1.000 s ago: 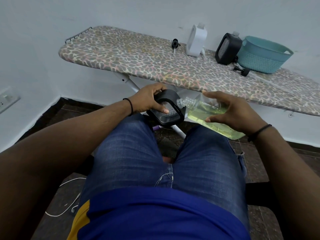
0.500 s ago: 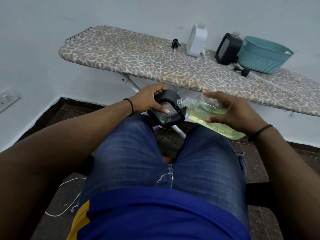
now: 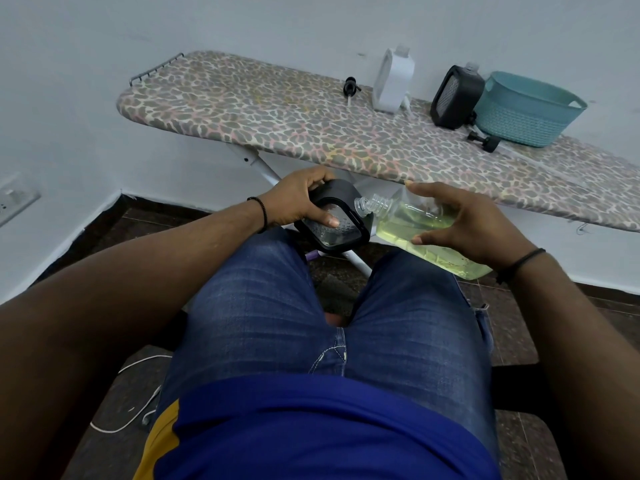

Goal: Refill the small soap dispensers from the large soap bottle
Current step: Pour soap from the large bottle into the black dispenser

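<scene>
A seated person in blue jeans is looking down at both hands, held over the knees in front of an ironing board with a spotted cover. The left hand is gripping a small black soap dispenser with a clear front, fingers curled over its top and thumb pressing on its face. The right hand is holding a large clear soap bottle of yellow-green liquid, fingers and thumb wrapped round its body. The bottle is lying tilted, its open threaded neck pointing left and reaching the dispenser's upper right corner. On the far side of the surface, a white dispenser is standing upright, with a second black dispenser to its right, just beside a teal basket. A black pump head is lying left of the white dispenser, and another is lying near the basket.
</scene>
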